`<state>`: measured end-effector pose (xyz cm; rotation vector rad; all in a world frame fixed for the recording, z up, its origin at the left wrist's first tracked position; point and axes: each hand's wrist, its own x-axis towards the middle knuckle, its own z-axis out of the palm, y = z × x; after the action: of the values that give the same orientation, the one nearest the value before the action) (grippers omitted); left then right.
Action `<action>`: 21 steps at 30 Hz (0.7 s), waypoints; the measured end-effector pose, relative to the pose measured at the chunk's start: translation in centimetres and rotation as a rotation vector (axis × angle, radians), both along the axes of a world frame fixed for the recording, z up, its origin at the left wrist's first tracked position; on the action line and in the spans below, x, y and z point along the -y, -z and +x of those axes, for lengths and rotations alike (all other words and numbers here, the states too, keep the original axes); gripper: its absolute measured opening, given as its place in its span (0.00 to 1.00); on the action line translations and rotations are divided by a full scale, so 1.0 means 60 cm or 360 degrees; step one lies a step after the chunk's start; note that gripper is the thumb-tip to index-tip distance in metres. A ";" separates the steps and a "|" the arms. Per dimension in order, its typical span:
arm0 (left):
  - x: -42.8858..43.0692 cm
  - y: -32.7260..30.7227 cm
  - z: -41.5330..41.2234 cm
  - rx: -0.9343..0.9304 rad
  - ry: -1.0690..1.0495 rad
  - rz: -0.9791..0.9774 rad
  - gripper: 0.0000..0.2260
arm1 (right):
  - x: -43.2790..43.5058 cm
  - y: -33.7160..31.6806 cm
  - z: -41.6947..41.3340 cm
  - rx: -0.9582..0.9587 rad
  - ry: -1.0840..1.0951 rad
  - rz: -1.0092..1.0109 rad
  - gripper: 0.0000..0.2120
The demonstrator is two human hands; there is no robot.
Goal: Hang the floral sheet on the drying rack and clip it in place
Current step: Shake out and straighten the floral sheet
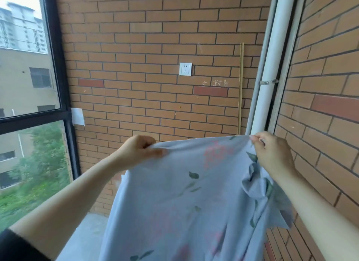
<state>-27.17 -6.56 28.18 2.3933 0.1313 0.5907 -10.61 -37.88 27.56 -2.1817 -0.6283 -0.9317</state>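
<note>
Floral sheet (184,202): pale blue cloth printed with pink blossoms and green leaves, held up in the air between both hands in front of the brick wall (155,37). Its upper edge is stretched from one grip to the other, and the rest hangs down past the bottom of the view. Left hand (138,151): grip closed, fingers curled round a bunched fold at the left end of the upper edge. Right hand (272,153): grip closed, thumb and fingers pinching the right end of the upper edge. A loose gathered portion of the cloth hangs below this wrist, alongside the forearm. A dark sleeve (15,247) shows on the left arm at the lower left corner. Wall fittings: a white socket (185,69) at mid-wall, above the sheet, and a thin yellow strip (241,85) standing upright to its right. Between the two are what appear to be chalk marks (215,83), too blurred to read. A white pipe (272,76) runs up the corner at right, held by a metal bracket (268,82), and passes behind the right hand. At left, a black window frame (54,47) gives onto buildings and greenery. A small white fitting (77,117) is fixed to the wall just beside the frame. Bare concrete floor (87,231) is visible below and left of the sheet
</note>
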 end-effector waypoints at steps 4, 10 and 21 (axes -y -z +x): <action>-0.006 0.007 -0.006 0.0124 -0.0040 -0.0150 0.18 | -0.012 0.001 0.001 -0.0162 -0.0111 -0.0094 0.09; 0.020 -0.009 -0.013 0.0347 -0.0068 -0.0259 0.16 | -0.052 0.021 -0.038 -0.0602 -0.0460 0.0258 0.09; 0.083 0.040 0.001 0.0241 0.0143 -0.0070 0.20 | -0.157 0.110 -0.134 -0.0935 -0.1284 0.0315 0.09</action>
<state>-27.09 -11.56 25.80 2.2896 -0.0284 0.7160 -18.65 -28.48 20.97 -1.6515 -0.9471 0.0712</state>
